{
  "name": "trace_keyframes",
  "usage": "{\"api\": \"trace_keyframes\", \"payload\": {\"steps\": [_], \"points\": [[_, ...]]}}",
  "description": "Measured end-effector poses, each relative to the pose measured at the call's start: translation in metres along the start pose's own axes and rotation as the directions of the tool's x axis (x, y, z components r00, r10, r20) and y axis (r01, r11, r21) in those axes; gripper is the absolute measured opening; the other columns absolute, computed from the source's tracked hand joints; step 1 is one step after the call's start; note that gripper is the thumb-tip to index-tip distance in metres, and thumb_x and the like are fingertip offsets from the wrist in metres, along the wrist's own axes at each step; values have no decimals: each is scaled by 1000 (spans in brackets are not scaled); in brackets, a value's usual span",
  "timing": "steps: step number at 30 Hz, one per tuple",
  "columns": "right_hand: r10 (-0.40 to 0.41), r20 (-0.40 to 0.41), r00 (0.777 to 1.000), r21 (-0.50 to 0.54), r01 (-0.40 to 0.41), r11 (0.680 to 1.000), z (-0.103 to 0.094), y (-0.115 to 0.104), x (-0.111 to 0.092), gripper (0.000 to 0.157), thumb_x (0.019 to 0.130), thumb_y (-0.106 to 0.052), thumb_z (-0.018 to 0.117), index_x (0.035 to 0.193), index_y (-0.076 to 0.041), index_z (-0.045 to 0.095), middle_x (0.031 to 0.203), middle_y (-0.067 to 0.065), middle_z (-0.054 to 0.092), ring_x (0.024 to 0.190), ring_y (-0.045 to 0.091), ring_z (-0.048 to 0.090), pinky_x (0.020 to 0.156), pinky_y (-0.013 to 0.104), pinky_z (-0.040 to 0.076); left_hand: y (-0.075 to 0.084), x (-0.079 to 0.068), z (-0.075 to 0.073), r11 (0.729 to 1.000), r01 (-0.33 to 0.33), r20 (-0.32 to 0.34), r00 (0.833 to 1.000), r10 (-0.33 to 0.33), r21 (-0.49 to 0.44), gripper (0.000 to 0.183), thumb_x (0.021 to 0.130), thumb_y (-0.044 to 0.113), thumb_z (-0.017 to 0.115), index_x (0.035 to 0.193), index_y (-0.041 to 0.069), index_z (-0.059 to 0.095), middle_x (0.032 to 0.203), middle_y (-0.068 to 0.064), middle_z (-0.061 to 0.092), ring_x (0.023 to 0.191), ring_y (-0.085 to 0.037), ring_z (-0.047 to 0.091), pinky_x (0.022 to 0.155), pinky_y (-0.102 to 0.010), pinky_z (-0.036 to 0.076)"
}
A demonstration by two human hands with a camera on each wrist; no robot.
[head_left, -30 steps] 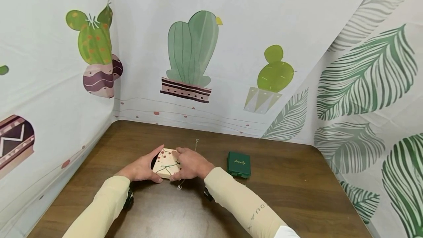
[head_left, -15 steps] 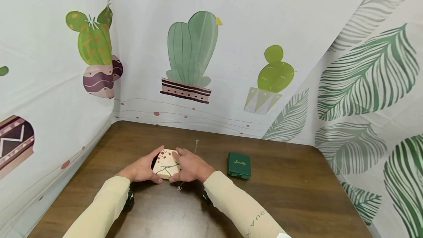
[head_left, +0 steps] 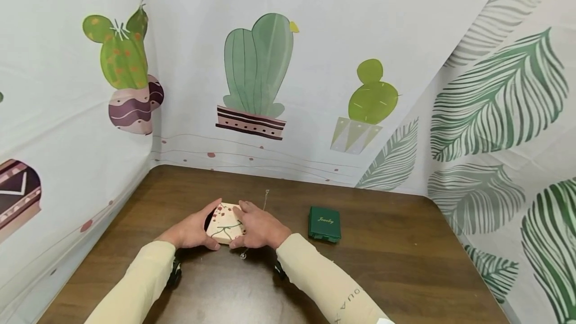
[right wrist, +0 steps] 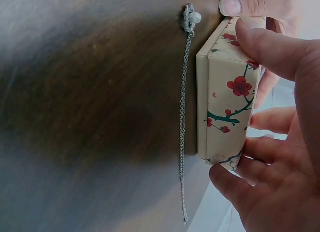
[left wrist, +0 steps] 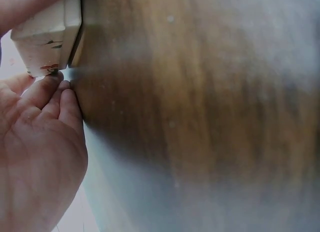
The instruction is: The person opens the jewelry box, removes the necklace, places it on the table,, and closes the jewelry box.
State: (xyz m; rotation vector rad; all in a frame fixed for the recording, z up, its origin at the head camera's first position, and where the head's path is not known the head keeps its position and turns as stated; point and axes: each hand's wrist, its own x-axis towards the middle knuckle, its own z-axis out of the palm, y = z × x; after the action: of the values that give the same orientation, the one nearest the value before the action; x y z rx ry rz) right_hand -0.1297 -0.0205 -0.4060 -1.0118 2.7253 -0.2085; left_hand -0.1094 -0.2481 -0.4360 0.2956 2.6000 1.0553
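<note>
The left hand [head_left: 192, 230] and right hand [head_left: 262, 226] hold the blossom-printed box [right wrist: 230, 104] between fingers and thumbs, apparently on the wooden table [head_left: 387, 264]; a pendant necklace [right wrist: 182, 112] lies just beside it.

Between the fingers [right wrist: 271, 51], the box [right wrist: 227, 99] was cream, patterned with red blossoms and green branches. Near them, the necklace [right wrist: 183, 102] was silver with a whitish bead [right wrist: 196, 17]. Off to the right of the fingers, the case [head_left: 324, 224] was dark green with gold lettering. Beneath them, the table [head_left: 387, 264] was streaked brown; beyond them, the backdrop [head_left: 319, 89] was white with green cacti and leaves
</note>
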Motion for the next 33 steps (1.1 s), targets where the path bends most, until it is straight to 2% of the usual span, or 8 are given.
{"api": "trace_keyframes", "payload": {"steps": [10, 16, 23, 28, 33], "points": [[-20, -9, 1000, 10, 20, 1000, 1, 0, 0, 95, 89, -56, 78, 162, -11, 37, 171, 14, 30, 159, 26, 30, 122, 33, 39, 2, -2, -1, 1000, -2, -6, 1000, 2, 11, 132, 65, 24, 97, 167, 9, 15, 160, -28, 43, 135, -39, 52, 112, -60, 41], [-38, -25, 999, -2, 38, 999, 3, 4, -1, 95, 90, -57, 77, 163, -11, 36, 171, 13, 30, 158, 25, 32, 121, 33, 40, 1, -1, 1, 1000, -11, 3, 1000, 11, 20, 132, 66, 24, 96, 168, 9, 12, 162, -27, 39, 136, -36, 51, 112, -57, 41], [-48, -9, 999, 12, 48, 999, 0, 3, -2, 94, 91, -58, 74, 163, -13, 35, 172, 13, 28, 160, 26, 29, 122, 36, 40, -1, -3, 0, 999, -46, -9, 999, 46, 6, 134, 66, 22, 96, 167, 4, 10, 167, -27, 31, 146, -41, 43, 116, -59, 36], [-50, -3, 999, 28, 50, 998, 0, 6, -3, 92, 91, -59, 73, 163, -17, 35, 173, 11, 26, 161, 28, 25, 124, 39, 38, 0, -4, 0, 995, -98, -30, 995, 99, 28, 132, 66, 22, 95, 166, 1, 11, 169, -27, 27, 149, -44, 39, 118, -61, 35], [-65, -13, 998, 21, 65, 998, -1, 10, -5, 93, 90, -62, 73, 163, -17, 36, 173, 11, 25, 162, 29, 23, 125, 41, 37, 3, -3, 1, 992, -119, -35, 992, 120, 45, 131, 66, 21, 95, 165, -1, 13, 171, -25, 21, 151, -45, 36, 119, -61, 33]]}}
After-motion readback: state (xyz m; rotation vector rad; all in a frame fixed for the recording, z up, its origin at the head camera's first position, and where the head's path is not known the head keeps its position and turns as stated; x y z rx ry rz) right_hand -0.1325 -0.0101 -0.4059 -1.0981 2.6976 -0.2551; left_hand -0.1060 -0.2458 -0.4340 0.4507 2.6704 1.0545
